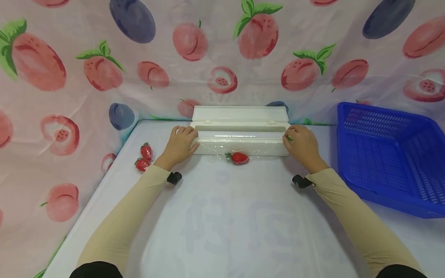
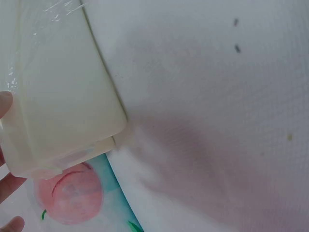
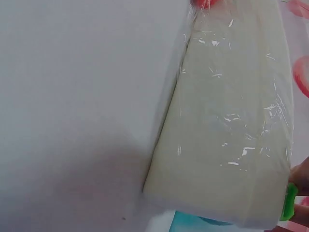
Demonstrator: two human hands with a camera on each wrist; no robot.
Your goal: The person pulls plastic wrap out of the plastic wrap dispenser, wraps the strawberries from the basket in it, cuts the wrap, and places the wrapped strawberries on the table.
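Observation:
A long white cling film dispenser lies across the far part of the table, its lid raised at the back. Inside shows the film roll, and clear film drapes down over the front wall. One red strawberry with a green top is at the front edge, where the film reaches it. My left hand grips the dispenser's left end, thumb on its top edge. At the right end, my right hand pinches a small green slide cutter.
Two film-wrapped strawberries lie left of my left hand. A blue plastic basket stands on the right side of the table. Behind the table hangs a fruit-printed cloth.

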